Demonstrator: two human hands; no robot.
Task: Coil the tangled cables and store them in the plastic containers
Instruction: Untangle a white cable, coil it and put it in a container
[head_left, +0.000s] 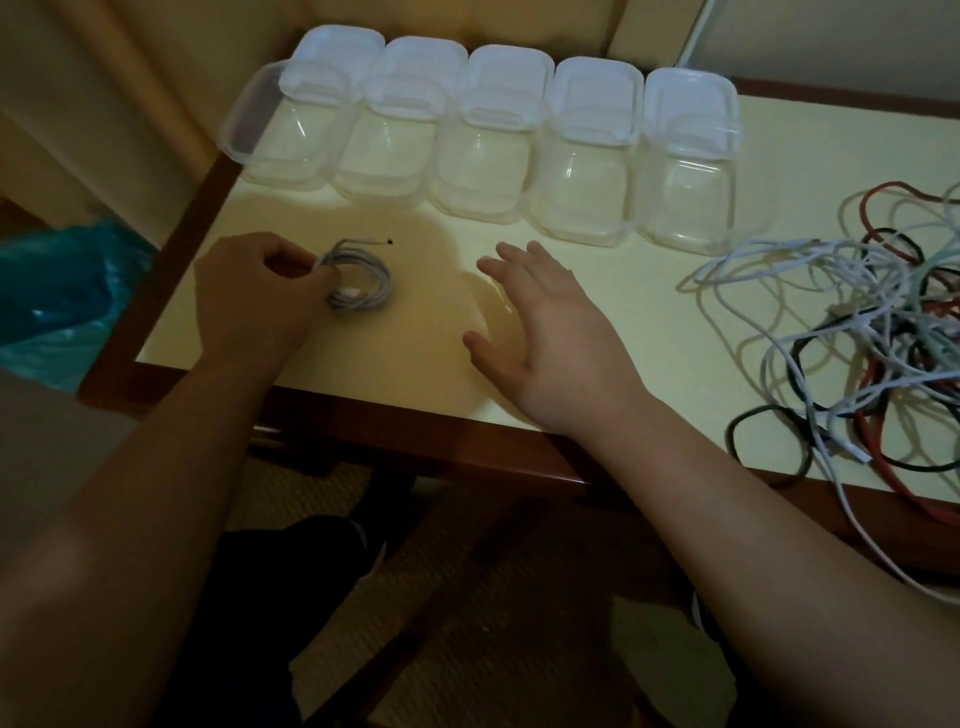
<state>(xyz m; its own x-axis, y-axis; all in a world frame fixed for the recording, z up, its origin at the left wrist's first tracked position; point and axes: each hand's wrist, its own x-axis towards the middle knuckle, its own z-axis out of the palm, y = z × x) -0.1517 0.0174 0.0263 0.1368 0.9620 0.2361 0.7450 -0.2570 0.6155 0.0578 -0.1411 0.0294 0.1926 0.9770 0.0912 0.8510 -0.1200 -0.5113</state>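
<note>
- Pale-yellow tabletop (597, 291) with a dark wooden edge is carrying everything in view.
- Grey-white coiled cable (363, 280) is lying on the left part of the table, wound into a small ring, with one short end sticking out toward the containers.
- Left hand (254, 296) is pinching the coil's left side, fingers curled closed around the strands.
- Right hand (540, 322) is hovering palm-down over the middle of the table, fingers spread open and gripping nothing, well apart from the coil.
- Five clear plastic containers (483, 140) are standing in a row along the far edge, touching side by side, each with its white hinged lid tipped up behind it; all are looking empty.
- Tangled pile of cables (852, 322), white, black and red, is sprawling over the right side of the table, with some strands hanging over the near edge.
- Blue plastic bag (57, 296) is sitting off the table's left side.
- White cord (698, 31) is running up the wall behind the rightmost container.
</note>
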